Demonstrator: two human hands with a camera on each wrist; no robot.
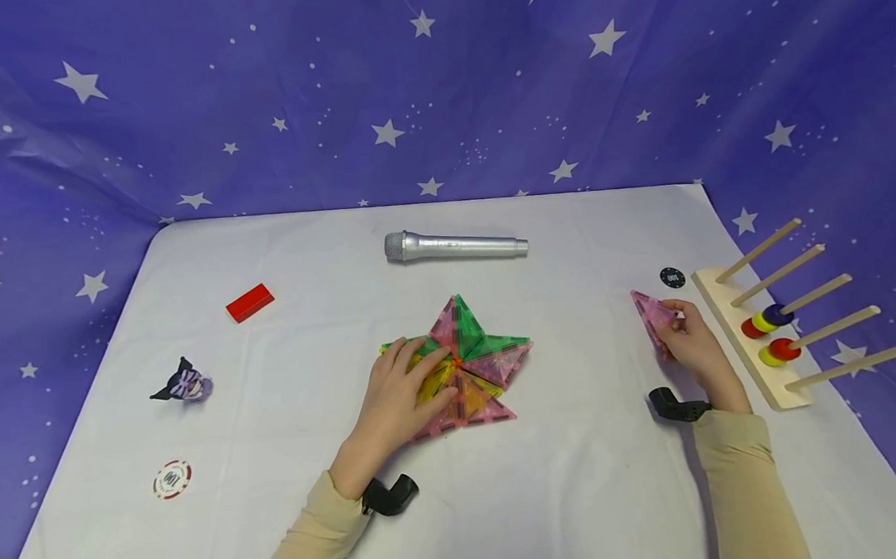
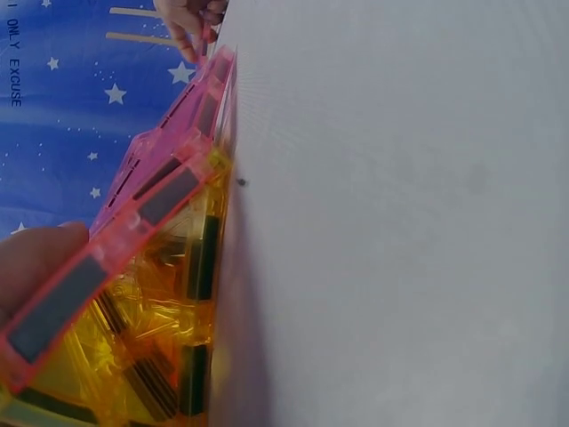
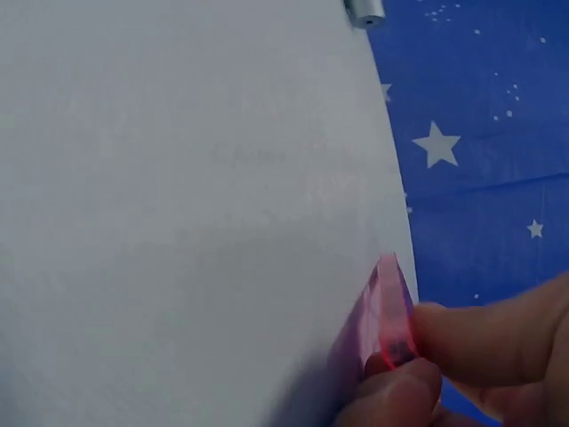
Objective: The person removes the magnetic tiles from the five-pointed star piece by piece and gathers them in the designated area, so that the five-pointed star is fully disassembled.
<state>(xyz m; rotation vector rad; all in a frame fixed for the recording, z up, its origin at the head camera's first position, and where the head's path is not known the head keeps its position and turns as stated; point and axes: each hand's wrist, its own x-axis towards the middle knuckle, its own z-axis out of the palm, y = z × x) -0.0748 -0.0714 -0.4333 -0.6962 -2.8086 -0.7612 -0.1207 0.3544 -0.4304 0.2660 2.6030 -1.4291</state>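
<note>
A star built from pink, green, yellow and orange translucent magnetic tiles point(image 1: 482, 348) lies in the middle of the white table. My left hand point(image 1: 394, 390) rests on its left side with the fingers spread over the tiles. In the left wrist view, the left thumb point(image 2: 40, 262) touches a raised pink tile edge point(image 2: 98, 267) above yellow tiles point(image 2: 160, 329). To the right, my right hand point(image 1: 693, 344) pinches a pink triangular magnetic tile point(image 1: 651, 317) between thumb and fingers. The right wrist view shows this tile point(image 3: 382, 311) tilted up on edge.
Behind the star lies a silver microphone point(image 1: 457, 246). A wooden peg stacker point(image 1: 753, 343) with coloured rings stands at right, beside a black chip point(image 1: 672, 278). On the left are a red block point(image 1: 250, 303), a small purple-and-black figure point(image 1: 186, 382) and a white-and-red chip point(image 1: 172, 479).
</note>
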